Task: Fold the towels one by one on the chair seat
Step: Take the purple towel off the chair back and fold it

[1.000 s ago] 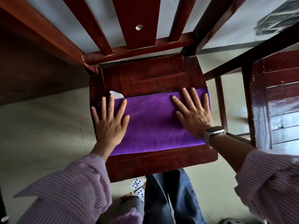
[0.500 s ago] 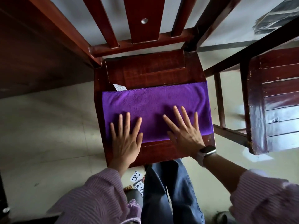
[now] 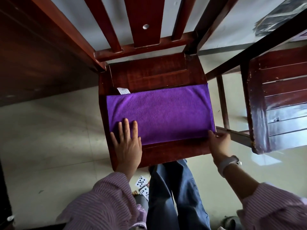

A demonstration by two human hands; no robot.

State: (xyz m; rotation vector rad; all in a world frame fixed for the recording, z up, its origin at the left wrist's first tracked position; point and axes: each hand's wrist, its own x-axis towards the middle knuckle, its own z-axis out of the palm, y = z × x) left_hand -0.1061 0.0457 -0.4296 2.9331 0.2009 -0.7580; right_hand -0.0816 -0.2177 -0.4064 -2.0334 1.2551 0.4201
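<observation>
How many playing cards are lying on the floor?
2 show: one card beside the jeans, a second card just below it, partly cut off. More may hide under the leg or sleeve.

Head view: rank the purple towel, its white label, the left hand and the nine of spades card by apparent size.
1. purple towel
2. left hand
3. and 4. nine of spades card and white label look alike; the label is partly hidden.

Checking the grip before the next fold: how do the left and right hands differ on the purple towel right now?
The left hand lies flat, fingers straight, pressing the purple towel near its front left corner; the right hand pinches the front right corner at the chair seat edge. Only the right wrist wears a watch. Both touch the towel's front edge.
</observation>
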